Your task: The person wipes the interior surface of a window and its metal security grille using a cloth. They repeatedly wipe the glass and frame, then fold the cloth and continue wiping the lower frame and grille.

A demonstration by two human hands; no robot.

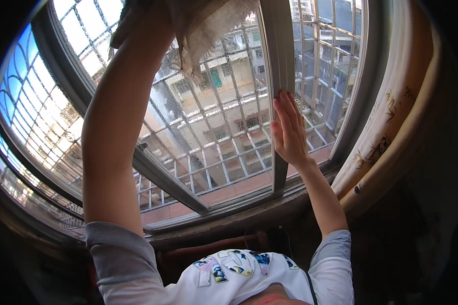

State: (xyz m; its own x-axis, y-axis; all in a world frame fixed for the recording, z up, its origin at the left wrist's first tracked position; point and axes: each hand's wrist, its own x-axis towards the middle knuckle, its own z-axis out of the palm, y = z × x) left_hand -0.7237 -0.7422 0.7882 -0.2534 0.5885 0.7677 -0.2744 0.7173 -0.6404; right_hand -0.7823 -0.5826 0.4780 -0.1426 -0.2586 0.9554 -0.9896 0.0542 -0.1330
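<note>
My left arm reaches up to the top of the view, where my left hand [150, 13] is mostly cut off and in shadow. A thin, pale cloth [217, 32] with a ragged edge hangs from it against the window pane [221, 126]. The fingers' grip on this cloth is largely hidden. Lower and to the right, my right hand [292, 131] rests flat on the upright metal stile [280, 49] of the sliding window. Its fingers point upward, the thumb lies towards the glass, and nothing is held.
Outside the glass runs a metal security grille [229, 152], with buildings beyond. A second upright window stile [171, 183] slants across the left. Below is the sill [233, 225]. A pale curtain with a plant print [389, 126] hangs at the right.
</note>
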